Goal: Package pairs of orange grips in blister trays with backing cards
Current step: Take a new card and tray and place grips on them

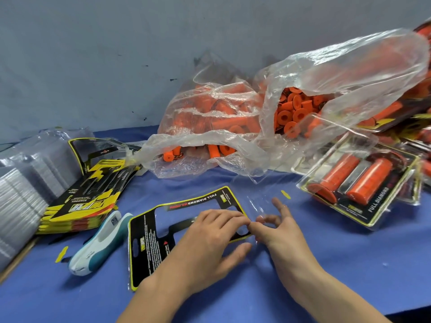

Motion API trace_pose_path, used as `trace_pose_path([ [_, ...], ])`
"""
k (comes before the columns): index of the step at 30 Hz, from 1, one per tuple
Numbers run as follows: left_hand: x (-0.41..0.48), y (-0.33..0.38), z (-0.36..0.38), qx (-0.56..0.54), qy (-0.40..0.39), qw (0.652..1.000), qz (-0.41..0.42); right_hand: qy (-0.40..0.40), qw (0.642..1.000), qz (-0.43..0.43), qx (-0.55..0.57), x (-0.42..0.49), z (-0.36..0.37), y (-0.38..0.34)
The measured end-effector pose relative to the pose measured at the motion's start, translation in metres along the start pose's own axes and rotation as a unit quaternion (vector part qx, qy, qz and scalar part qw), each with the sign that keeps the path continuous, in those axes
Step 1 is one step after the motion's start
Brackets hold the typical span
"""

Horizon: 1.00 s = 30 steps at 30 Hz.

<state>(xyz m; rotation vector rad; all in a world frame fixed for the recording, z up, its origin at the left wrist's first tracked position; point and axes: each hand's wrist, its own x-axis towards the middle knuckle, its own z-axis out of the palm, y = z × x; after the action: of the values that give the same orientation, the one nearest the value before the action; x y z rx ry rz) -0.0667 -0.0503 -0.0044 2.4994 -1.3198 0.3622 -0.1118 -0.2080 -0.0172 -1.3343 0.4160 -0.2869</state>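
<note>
A black and yellow backing card (149,231) lies flat on the blue table, inside a clear blister tray (254,197) that spreads out to its right. My left hand (210,238) lies on the card's right part, fingers bent, thumb spread on the clear plastic. My right hand (277,227) pinches the tray's clear plastic at the card's right edge, other fingers spread. Loose orange grips (291,113) fill clear plastic bags behind. A packed blister (359,185) with two orange grips lies at the right.
A stack of backing cards (88,194) and piles of clear trays (21,192) stand at the left. A white and teal stapler (100,243) lies beside the card. More packed blisters (415,127) are heaped at the far right. A grey wall rises behind.
</note>
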Motion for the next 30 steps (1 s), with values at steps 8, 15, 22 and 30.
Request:
trace_pose_path([
  [8, -0.004, -0.003, 0.003, 0.048, -0.014, 0.999, 0.015, -0.039, 0.996, 0.05, 0.069, -0.002, -0.005, -0.005],
  [15, -0.004, 0.002, -0.002, 0.013, -0.002, 1.0, 0.011, -0.006, 0.999, 0.032, -0.015, -0.004, -0.003, -0.001],
  [22, -0.004, -0.002, -0.019, -0.03, 0.049, 0.998, -0.039, 0.123, 0.99, 0.046, -0.043, -0.025, -0.003, -0.002],
  [30, 0.003, -0.016, -0.026, -0.035, 0.074, 0.991, -0.104, 0.081, 0.801, -0.426, -0.413, -0.042, -0.009, -0.024],
])
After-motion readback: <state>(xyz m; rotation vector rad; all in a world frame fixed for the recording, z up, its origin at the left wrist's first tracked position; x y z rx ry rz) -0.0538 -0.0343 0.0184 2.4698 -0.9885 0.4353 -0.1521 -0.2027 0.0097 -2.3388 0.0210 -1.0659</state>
